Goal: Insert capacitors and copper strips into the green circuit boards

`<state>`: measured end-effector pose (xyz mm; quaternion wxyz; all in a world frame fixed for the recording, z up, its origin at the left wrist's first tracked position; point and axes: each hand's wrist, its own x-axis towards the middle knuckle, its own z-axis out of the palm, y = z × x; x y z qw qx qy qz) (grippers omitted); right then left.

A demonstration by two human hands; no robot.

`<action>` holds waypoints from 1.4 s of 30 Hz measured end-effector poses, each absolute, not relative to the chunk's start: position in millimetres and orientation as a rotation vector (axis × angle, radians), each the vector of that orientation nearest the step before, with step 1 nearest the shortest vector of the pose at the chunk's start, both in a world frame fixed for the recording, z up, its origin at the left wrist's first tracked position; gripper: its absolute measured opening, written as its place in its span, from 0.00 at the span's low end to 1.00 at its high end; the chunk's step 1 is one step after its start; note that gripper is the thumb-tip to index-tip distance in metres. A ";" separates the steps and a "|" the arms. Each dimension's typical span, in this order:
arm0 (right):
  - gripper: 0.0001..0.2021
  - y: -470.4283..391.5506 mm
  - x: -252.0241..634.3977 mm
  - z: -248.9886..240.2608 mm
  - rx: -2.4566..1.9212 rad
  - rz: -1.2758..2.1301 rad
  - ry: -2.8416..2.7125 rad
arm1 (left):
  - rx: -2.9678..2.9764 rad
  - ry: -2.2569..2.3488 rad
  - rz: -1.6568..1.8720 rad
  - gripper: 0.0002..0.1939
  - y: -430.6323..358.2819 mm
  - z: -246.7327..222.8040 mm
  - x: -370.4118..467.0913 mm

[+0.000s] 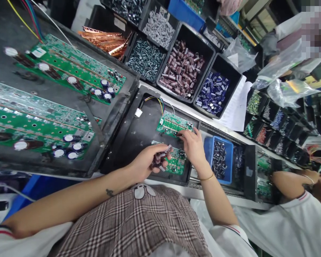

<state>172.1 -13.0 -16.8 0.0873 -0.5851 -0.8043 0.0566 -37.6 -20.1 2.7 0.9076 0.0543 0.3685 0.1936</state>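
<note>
My left hand is closed around several brown cylindrical capacitors, over the nearer green circuit board. My right hand is in a pinch at the right part of the farther circuit board. A small brown capacitor shows at its fingertips, mostly covered by them. Both boards lie in a black tray. From the farther board, coloured wires run to a white connector.
Behind the tray stand bins of brown capacitors, blue capacitors and copper-coloured strips. A blue box of dark parts is at the right. Another tray holds larger-looking boards at the left. A co-worker's arm is at far right.
</note>
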 end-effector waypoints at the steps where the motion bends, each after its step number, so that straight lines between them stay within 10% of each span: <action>1: 0.13 -12.9 172.3 -16.5 -1.719 0.150 -2.435 | 0.119 0.767 0.402 0.10 -20.4 2.2 -38.5; 13: 0.13 -24.1 140.6 20.1 -1.482 0.708 -2.303 | 0.052 0.723 0.404 0.08 -19.4 -3.9 -44.7; 31: 0.15 -1.9 140.3 -20.8 -1.562 0.053 -2.521 | -0.162 0.782 0.550 0.12 -14.7 -6.2 -53.8; 42: 0.16 -5.3 127.3 0.9 -1.545 0.408 -2.299 | 0.235 0.789 0.541 0.16 -18.7 -3.1 -66.1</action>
